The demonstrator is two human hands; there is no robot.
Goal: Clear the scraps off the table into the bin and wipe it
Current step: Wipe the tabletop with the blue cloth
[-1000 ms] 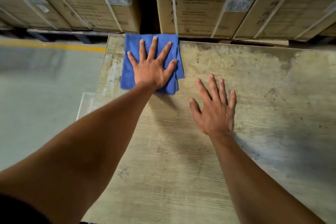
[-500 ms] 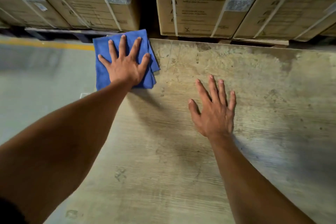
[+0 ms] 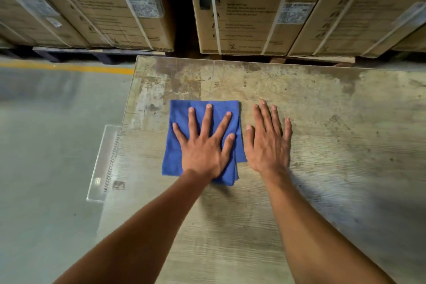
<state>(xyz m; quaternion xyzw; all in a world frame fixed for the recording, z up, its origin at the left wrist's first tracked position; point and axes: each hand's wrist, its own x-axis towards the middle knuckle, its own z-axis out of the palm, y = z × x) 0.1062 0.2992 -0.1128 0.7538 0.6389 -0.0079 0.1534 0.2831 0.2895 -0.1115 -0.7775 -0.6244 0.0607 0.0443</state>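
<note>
Left hand (image 3: 204, 150) pressing flat on blue cloth (image 3: 182, 117), fingers straight and spread apart, gripping nothing. Cloth lying folded on worn table (image 3: 322, 104), near left edge. Right hand (image 3: 268, 143) resting flat on bare tabletop just beside cloth, fingers straight, close together; thumb possibly touching cloth edge. Strapped cardboard boxes (image 3: 253, 7) standing behind table. Clear panel (image 3: 102, 163) sticking out at table's left side.
</note>
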